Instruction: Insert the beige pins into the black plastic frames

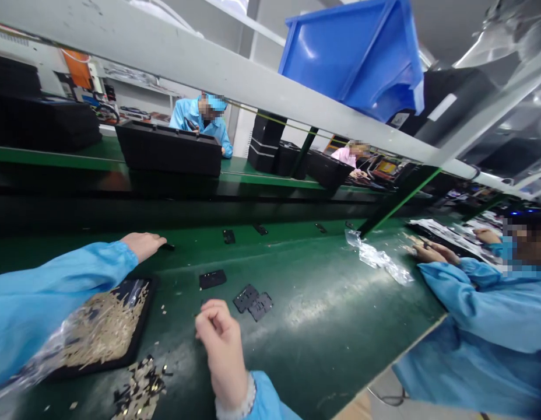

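Note:
My left hand (143, 245) reaches over the far left part of the green bench, fingers together and the thumb hidden. A small black plastic part (168, 247) pokes out under its fingertips. My right hand (222, 344) is closed in a pinch above the bench near the middle; what is between its fingers is hidden, though a dark edge shows just behind them. Beyond it lie a flat black plastic plate (213, 279) and two overlapping black plates (253, 302). Below my left sleeve sits a black tray (141, 326) heaped with thin beige strips (104, 326).
Small gold and black bits (141, 388) are scattered before the tray. More black parts (229, 236) lie along the bench's far side. Clear plastic bags (384, 262) lie at right, near a co-worker in blue (480, 303). A blue bin (353, 58) stands on the overhead rail.

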Demonstrator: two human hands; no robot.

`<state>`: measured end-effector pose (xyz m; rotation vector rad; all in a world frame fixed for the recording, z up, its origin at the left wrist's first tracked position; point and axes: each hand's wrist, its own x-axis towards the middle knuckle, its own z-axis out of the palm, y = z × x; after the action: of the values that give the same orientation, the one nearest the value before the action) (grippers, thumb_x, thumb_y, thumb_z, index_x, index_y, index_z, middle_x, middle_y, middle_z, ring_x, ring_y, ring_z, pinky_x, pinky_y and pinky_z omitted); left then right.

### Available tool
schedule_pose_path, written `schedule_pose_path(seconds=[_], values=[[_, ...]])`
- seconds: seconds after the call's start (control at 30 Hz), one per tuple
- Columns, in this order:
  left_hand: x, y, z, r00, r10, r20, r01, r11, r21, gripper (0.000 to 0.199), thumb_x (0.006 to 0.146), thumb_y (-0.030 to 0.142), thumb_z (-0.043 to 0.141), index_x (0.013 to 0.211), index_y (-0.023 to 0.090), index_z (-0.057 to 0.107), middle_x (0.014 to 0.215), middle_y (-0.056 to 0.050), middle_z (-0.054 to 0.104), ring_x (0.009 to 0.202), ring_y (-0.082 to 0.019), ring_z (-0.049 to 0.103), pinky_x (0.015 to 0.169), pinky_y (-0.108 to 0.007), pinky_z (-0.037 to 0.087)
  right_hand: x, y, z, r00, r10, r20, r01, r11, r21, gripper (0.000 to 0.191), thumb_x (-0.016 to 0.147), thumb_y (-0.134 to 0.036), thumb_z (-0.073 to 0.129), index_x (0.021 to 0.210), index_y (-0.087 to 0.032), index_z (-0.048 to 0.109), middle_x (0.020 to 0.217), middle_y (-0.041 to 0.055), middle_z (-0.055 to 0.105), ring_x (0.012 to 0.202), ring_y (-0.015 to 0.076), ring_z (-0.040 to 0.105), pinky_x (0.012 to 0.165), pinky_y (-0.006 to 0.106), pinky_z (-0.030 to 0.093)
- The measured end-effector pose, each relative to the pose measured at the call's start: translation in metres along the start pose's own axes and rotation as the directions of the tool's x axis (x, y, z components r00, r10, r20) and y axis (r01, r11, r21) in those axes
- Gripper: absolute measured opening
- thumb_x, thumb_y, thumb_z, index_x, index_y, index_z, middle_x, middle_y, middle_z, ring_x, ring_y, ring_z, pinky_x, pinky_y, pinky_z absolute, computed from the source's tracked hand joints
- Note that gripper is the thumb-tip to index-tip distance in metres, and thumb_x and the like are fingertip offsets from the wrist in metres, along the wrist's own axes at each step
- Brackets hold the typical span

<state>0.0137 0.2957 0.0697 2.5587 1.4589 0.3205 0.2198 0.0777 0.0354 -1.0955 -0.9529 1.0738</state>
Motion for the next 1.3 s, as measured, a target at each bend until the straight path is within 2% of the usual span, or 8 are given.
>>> schedule_pose_path(seconds=[0.1,0.2,0.4,0.57,0.73,0.83,1.03,1.3], values=[[-0.068,0.026,-0.002,0.994,0.111,-0.006,-0.111,0.994,-0.008,0.031,0.093,0.02,0.055,0.114,0.029,0.076,0.12,-0.01,0.075,0.118,-0.031,0.067,0.102,-0.048,0.053,-0.002,-0.012,-0.001,0.976,0.197,0.097,-0.216,0.938,0.272,0.037,0.068,-0.047,0.087,0.067,-0.018,0.064,0.114,0.0096,0.066,0.086,0.0188,0.068,0.069,0.029,0.056],[-0.154,0.064,0.006,0.955,0.271,-0.121,-0.28,0.958,-0.066,0.043,0.092,0.02,0.051,0.124,0.037,0.073,0.124,-0.007,0.076,0.124,-0.031,0.065,0.106,-0.048,0.051,-0.018,-0.016,0.008,0.913,0.292,0.286,-0.392,0.821,0.414,0.041,0.064,-0.049,0.093,0.071,-0.019,0.066,0.095,0.0062,0.073,0.075,0.0175,0.071,0.07,0.03,0.058],[-0.259,0.112,0.03,0.825,0.072,-0.56,-0.213,0.958,-0.191,0.049,0.099,0.02,0.044,0.129,0.05,0.067,0.107,0.003,0.08,0.108,-0.023,0.071,0.108,-0.039,0.048,-0.067,-0.012,0.027,0.824,0.314,0.471,-0.53,0.72,0.448,0.04,0.065,-0.049,0.093,0.071,-0.02,0.067,0.072,-0.0006,0.071,0.062,0.0141,0.072,0.061,0.024,0.058],[-0.268,0.135,0.044,0.767,-0.336,-0.547,-0.101,0.778,-0.62,0.037,0.095,0.033,0.06,0.126,0.052,0.067,0.114,0.003,0.077,0.108,-0.023,0.071,0.099,-0.04,0.056,-0.088,-0.015,0.033,0.821,0.296,0.487,-0.527,0.72,0.452,0.042,0.063,-0.052,0.093,0.067,-0.02,0.066,0.068,-0.0018,0.068,0.053,0.0129,0.069,0.058,0.026,0.059],[-0.255,0.167,0.042,0.802,-0.577,0.153,0.094,-0.131,-0.987,0.041,0.066,0.068,0.081,0.078,0.03,0.068,0.087,-0.002,0.074,0.085,-0.026,0.073,0.062,-0.034,0.063,-0.098,-0.019,0.035,0.864,0.214,0.455,-0.408,0.829,0.384,0.039,0.07,-0.053,0.088,0.071,-0.022,0.066,0.067,-0.0001,0.067,0.05,0.0138,0.065,0.05,0.026,0.055],[-0.249,0.174,0.035,0.761,-0.578,0.294,0.02,-0.433,-0.901,0.054,0.055,0.061,0.09,0.063,0.026,0.05,0.062,0.004,0.052,0.067,-0.018,0.061,0.053,-0.028,0.058,-0.102,-0.019,0.034,0.802,0.297,0.518,-0.492,0.82,0.291,0.043,0.071,-0.058,0.085,0.075,-0.021,0.062,0.063,-0.002,0.065,0.034,0.0087,0.054,0.034,0.019,0.037],[-0.248,0.171,0.031,0.838,-0.463,0.288,-0.085,-0.632,-0.77,0.052,0.059,0.043,0.094,0.064,0.023,0.047,0.056,0.007,0.038,0.056,-0.011,0.044,0.054,-0.023,0.053,-0.107,-0.019,0.04,0.742,0.418,0.524,-0.587,0.782,0.208,0.045,0.065,-0.054,0.087,0.065,-0.02,0.058,0.033,-0.0112,0.043,0.026,0.0032,0.03,0.031,0.017,0.019],[-0.249,0.168,0.042,0.836,-0.466,0.29,-0.092,-0.639,-0.764,0.042,0.062,0.035,0.094,0.064,0.022,0.054,0.059,0.007,0.046,0.061,-0.011,0.049,0.061,-0.022,0.054,-0.113,-0.022,0.054,0.716,0.488,0.5,-0.651,0.725,0.226,0.037,0.062,-0.044,0.088,0.059,-0.019,0.062,0.033,-0.0112,0.042,0.028,0.0024,0.026,0.035,0.022,0.016]])
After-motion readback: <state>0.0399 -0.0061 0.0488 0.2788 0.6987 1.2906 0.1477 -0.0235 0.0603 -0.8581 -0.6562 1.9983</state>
